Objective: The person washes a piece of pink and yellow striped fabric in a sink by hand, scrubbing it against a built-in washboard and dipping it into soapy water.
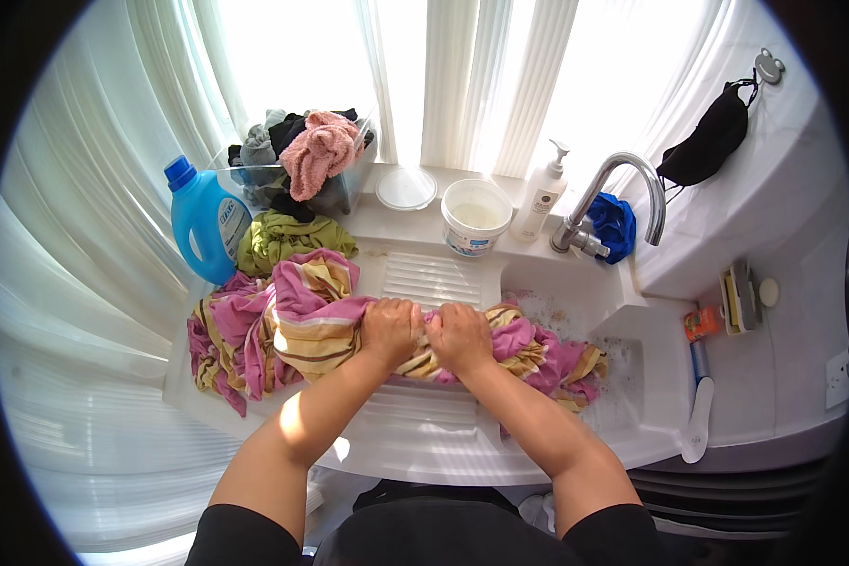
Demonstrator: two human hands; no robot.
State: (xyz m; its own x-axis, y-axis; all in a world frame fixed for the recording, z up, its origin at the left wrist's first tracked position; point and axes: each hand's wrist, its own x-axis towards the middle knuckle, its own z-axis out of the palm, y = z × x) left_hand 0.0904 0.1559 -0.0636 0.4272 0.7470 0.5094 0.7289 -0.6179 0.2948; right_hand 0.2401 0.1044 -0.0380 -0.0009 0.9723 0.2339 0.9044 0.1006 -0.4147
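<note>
A long pink and yellow striped cloth [316,325] lies across the white laundry sink. My left hand [392,330] is closed round its twisted middle. Right beside it, my right hand [458,336] grips the same cloth, knuckles up. To the left the cloth spreads in a loose, bunched heap on the sink's ledge. Its right end hangs into the basin [632,368], where some suds or water show. Under my hands runs a ribbed washboard [431,276], partly covered by the cloth.
Behind the cloth stand a blue detergent jug [208,222], a green cloth [292,243], a clear bin [344,184] of clothes, a round lid [407,189], a white tub [474,219], a pump bottle [541,198] and a faucet [623,174]. A white-handled brush [697,420] lies right of the basin.
</note>
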